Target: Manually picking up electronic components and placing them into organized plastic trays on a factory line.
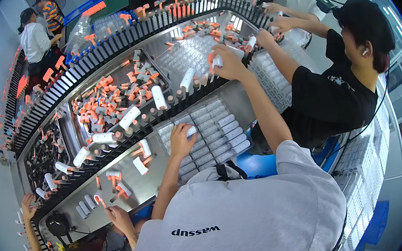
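Observation:
My left hand (pixel 182 141) is closed around the end of a white rounded casing (pixel 191 131) over a clear compartment tray (pixel 171 126). Rows of similar white casings (pixel 231 126) lie in that tray. My right hand (pixel 229 63) reaches farther out, over the black-pegged conveyor, its fingers curled around a white casing (pixel 217 61) with an orange part beside it. Whether that casing still sits on a conveyor peg I cannot tell. Nearby on the conveyor stand more white casings, one (pixel 187 79) just left of my right hand.
Beyond the conveyor (pixel 114 146), a metal tray holds a heap of orange and grey parts (pixel 118 93). A co-worker in a black shirt (pixel 326 96) reaches in at the right. At the lower left, another person's hand (pixel 120 219) holds an orange-and-white piece. Stacked clear trays (pixel 359 162) stand at the right.

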Available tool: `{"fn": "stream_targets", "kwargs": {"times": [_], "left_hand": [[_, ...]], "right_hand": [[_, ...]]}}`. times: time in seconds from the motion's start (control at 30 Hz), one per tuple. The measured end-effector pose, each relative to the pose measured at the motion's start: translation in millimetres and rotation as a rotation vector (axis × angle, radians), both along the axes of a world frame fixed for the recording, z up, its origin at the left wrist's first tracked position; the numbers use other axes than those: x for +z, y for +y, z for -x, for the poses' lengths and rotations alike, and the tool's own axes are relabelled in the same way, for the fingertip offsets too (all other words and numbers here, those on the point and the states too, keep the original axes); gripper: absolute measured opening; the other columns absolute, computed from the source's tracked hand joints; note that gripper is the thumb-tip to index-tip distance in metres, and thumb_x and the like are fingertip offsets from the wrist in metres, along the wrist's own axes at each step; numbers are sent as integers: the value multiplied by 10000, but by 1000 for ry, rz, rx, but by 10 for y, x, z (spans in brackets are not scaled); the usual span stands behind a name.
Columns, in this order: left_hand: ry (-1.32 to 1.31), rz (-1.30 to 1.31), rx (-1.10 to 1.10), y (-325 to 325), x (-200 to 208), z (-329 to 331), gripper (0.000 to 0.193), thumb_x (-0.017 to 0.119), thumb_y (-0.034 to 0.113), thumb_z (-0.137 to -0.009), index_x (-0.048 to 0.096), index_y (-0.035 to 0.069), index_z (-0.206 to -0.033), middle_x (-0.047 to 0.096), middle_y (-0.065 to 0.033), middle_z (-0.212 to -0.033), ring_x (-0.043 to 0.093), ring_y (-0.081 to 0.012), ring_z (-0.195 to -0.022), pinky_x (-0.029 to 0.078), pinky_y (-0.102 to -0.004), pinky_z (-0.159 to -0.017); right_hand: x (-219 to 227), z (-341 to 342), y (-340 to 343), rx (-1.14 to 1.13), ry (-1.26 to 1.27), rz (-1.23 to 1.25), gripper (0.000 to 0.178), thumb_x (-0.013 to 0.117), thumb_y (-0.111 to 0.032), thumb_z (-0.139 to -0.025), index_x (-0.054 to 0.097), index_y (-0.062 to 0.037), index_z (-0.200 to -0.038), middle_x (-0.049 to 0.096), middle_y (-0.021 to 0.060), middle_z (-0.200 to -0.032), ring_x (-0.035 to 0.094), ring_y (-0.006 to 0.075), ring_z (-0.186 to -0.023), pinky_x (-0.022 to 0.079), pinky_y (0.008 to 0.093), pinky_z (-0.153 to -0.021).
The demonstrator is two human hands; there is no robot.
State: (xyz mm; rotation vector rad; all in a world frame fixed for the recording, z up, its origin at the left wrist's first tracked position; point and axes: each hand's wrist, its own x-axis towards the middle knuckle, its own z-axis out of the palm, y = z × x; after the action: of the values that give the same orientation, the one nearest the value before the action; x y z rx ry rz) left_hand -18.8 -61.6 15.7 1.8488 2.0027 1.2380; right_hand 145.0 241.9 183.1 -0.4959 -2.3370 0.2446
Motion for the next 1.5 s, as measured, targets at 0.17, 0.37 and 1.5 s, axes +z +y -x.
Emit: {"fn": "stream_targets", "kwargs": {"times": [0.17, 0.37, 1.5], "left_hand": [[6, 7, -3, 56, 10, 31, 336, 810, 178, -824, 749, 50, -1129, 681, -115, -1116, 632, -345, -1071, 522, -432, -940], [17, 48, -31, 119, -35, 49, 372, 813, 195, -819, 738, 56, -1156, 664, -114, -1124, 613, -349, -1090, 513, -433, -958], [-7, 14, -6, 273, -97, 67, 322, 813, 192, -826, 745, 65, -1114, 670, -125, -1113, 623, -359, -1071, 521, -447, -952]], "right_hand": [[51, 386, -213, 179, -116, 109, 315, 764, -72, -693, 654, -47, -987, 650, 165, -1287, 597, 409, -1277, 513, 470, -1043], [-157, 779, -593, 100, -213, 20, 64, 724, -95, -691, 683, -61, -726, 686, 95, -1161, 592, 342, -1306, 525, 439, -1037], [-1670, -559, -1818, -351, -22, 309, 330, 737, -60, -781, 682, -51, -1107, 615, 171, -1311, 577, 416, -1227, 483, 530, -1033]]}}
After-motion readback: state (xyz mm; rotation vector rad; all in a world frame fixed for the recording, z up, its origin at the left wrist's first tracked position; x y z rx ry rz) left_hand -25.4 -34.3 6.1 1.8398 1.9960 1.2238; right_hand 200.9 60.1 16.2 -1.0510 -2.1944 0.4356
